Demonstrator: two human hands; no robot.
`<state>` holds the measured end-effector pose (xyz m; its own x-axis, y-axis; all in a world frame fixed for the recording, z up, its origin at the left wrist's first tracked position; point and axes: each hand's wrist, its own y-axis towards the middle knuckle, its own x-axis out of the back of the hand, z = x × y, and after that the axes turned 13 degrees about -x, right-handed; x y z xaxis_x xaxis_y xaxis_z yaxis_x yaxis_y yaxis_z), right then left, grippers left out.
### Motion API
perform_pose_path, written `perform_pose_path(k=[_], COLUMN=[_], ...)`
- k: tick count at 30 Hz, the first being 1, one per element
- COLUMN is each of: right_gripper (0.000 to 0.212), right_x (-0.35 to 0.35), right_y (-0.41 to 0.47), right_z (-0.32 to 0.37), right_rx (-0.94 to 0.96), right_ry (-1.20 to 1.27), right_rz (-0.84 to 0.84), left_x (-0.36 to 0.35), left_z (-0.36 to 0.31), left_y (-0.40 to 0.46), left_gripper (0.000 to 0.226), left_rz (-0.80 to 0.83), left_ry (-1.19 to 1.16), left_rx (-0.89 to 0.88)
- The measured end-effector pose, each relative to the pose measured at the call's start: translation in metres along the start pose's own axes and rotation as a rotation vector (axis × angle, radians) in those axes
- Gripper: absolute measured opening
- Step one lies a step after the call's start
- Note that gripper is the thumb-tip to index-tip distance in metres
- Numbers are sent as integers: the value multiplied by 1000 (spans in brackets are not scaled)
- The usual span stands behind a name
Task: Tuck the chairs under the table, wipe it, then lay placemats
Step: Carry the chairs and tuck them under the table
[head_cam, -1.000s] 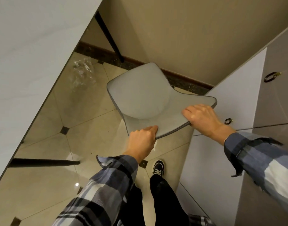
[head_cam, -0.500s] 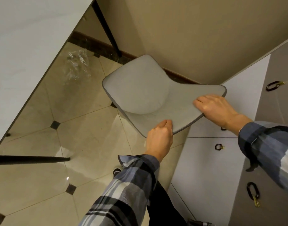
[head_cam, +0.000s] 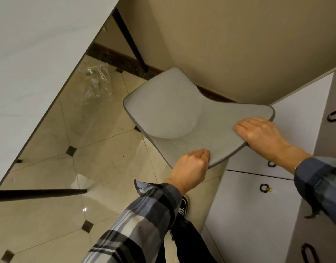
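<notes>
Grey chair being gripped by its backrest, beside the white desk.
Left hand and right hand both closing fingers over the top edge.

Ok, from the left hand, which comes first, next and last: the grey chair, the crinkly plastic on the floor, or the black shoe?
1. The grey chair: the left hand grips its near edge, so it is touching.
2. The black shoe: just below the hand, on the floor by the sleeve.
3. The crinkly plastic: farthest, up and to the left on the tiles, near the table's edge.
</notes>
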<state>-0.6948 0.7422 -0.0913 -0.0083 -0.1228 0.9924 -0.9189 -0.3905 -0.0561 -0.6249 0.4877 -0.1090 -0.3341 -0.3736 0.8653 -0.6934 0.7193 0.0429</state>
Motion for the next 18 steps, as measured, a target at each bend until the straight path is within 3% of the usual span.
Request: perform_pose_path(k=[7,10,14,18], right_gripper=[13,20,9,14], right_x=[7,15,27,42], right_y=[24,34,50,65], right_z=[23,36,57,83], right_rx=[40,46,30,-10], right_ry=[36,56,50,40], right_rz=[-105,-150,-115,-77], left_x=[30,45,66,86], left_z=[32,44,63,87], left_y=[-17,-25,-35,-49], left_gripper=[37,35,35,37], left_rz=[-6,2,2,18], left_ry=[55,94,143,224], left_rx=[-50,-59,-68,-72])
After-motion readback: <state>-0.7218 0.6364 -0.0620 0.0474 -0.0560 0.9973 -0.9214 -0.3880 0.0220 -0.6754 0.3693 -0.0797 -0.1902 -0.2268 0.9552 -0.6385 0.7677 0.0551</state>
